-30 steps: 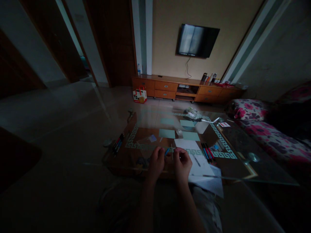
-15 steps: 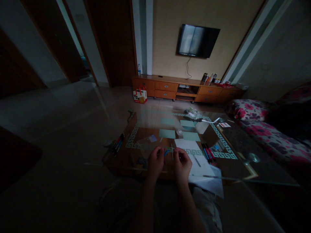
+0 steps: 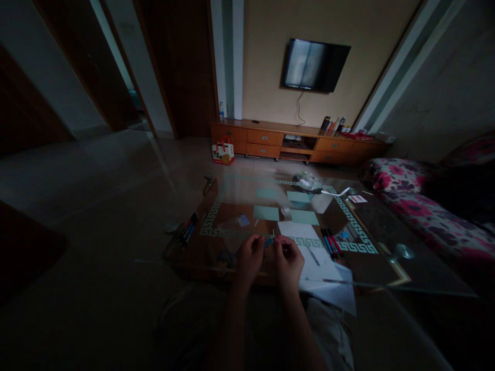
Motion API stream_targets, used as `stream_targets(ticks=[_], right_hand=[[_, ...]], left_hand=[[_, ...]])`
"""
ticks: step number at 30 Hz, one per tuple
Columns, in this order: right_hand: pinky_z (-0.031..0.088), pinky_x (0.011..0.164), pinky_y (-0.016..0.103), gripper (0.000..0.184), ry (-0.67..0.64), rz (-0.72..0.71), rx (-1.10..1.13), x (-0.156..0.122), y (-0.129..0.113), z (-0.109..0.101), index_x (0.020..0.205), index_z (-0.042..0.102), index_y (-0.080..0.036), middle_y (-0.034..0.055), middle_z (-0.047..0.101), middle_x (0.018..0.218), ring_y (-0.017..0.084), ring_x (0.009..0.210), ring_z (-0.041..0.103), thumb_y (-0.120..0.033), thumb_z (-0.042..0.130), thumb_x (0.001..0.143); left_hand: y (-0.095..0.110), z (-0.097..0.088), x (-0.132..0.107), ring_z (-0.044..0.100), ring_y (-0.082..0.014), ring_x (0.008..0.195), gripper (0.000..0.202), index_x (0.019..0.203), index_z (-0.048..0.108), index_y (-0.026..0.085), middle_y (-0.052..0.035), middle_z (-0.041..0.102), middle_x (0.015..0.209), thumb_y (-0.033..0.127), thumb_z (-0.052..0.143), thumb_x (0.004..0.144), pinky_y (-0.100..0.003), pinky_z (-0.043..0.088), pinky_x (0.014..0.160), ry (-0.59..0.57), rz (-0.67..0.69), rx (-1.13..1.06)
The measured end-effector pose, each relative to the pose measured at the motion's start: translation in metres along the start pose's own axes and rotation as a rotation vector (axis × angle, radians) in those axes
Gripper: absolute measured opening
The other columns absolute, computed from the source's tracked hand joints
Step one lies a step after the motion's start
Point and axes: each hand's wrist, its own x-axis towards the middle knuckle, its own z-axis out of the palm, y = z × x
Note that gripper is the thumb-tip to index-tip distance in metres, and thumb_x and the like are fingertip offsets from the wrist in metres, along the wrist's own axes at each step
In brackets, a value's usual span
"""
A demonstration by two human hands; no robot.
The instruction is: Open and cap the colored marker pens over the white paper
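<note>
Above the near edge of the glass table, my left hand [image 3: 249, 256] is closed in a pinch on a small blue piece [image 3: 268, 241], perhaps part of a pen. My right hand [image 3: 289, 258] pinches a thin pale rod [image 3: 273, 233], like a pen refill, whose upper end sticks up beyond the fingertips. The two hands are almost touching, and fingers hide most of both pieces. Beside my right hand, a slim pen [image 3: 313, 256] lies on a white paper sheet [image 3: 327, 269]. Red, blue and black pens [image 3: 331, 243] lie in a row farther right.
More pens [image 3: 188, 230] lie at the left of the glass table [image 3: 232, 226]. A clear plastic bag [image 3: 307, 181] and a white card [image 3: 357, 199] lie toward the back and right. A flowered sofa [image 3: 421, 211] stands right; a low cabinet [image 3: 263, 138] stands beyond.
My right hand has moved slightly left, closer to my left hand. Less of the pale rod shows now, and the blue piece sits right by the right fingertips.
</note>
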Motion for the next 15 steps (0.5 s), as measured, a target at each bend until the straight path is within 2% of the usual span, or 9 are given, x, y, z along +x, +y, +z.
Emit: stream_targets(ticks=[15], right_hand=[[0.051, 0.082, 0.035, 0.026, -0.042, -0.062, -0.087, -0.0008, 0.0018, -0.0020, 0.098, 0.071, -0.017, 0.0089, 0.071, 0.098, 0.021, 0.091, 0.065, -0.039, 0.061, 0.087]], left_hand=[[0.0023, 0.0008, -0.0010, 0.058, -0.0153, 0.070, 0.033, 0.085, 0.061, 0.018, -0.0016, 0.062, 0.076, 0.047, 0.048, 0.093, -0.024, 0.044, 0.066, -0.043, 0.021, -0.010]])
